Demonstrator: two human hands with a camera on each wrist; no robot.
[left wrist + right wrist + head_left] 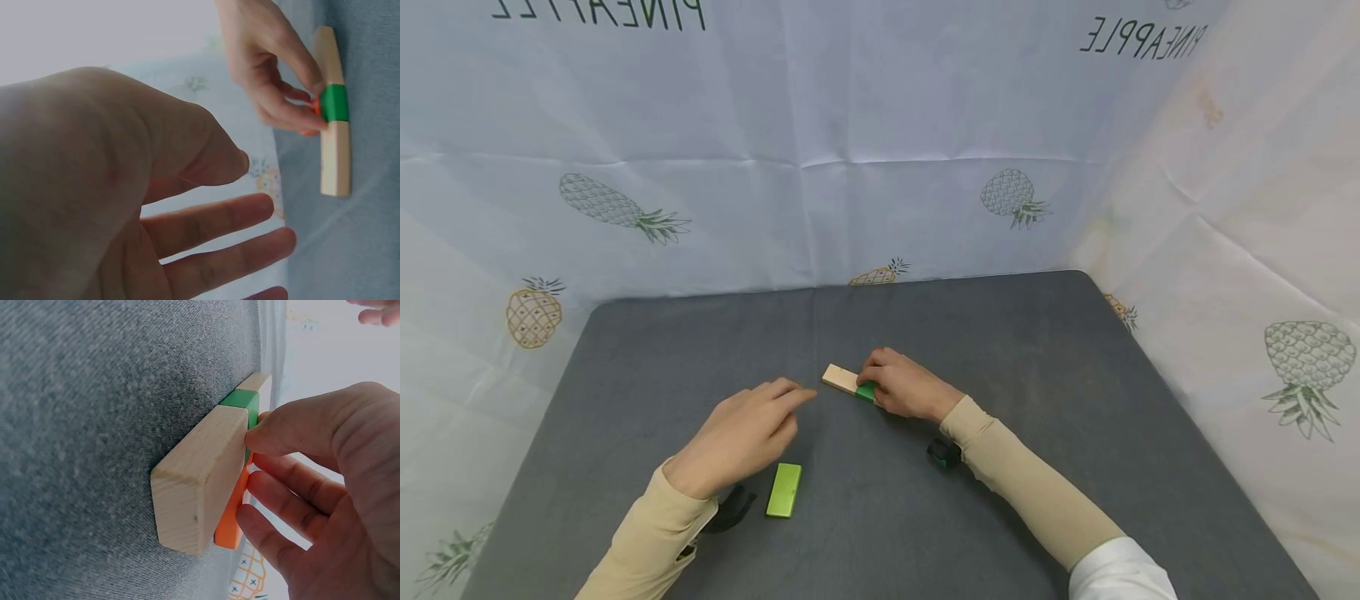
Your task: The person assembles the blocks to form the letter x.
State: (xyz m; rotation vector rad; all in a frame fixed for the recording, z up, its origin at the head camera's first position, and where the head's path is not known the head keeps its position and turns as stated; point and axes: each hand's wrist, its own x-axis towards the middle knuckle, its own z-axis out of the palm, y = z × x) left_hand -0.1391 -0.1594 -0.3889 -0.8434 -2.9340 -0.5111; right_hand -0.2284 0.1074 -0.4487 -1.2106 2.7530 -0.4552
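Note:
My right hand (910, 385) pinches a green block (240, 399) between thumb and fingers, low over the dark table. That block sits in a line between two plain wooden blocks, one at the far end (840, 377) and one nearer the right wrist camera (194, 469). An orange block (230, 519) runs along their other side, partly hidden by the fingers. Left of this row, my left hand (741, 433) hovers with fingers extended, holding nothing. A lime-green block (784, 490) lies flat near the left wrist.
The grey table (1000, 333) is bordered by a pale pineapple-print cloth (895, 100) at the back and sides. Dark wrist-worn devices hang under both sleeves, the right one (943, 452) close over the tabletop.

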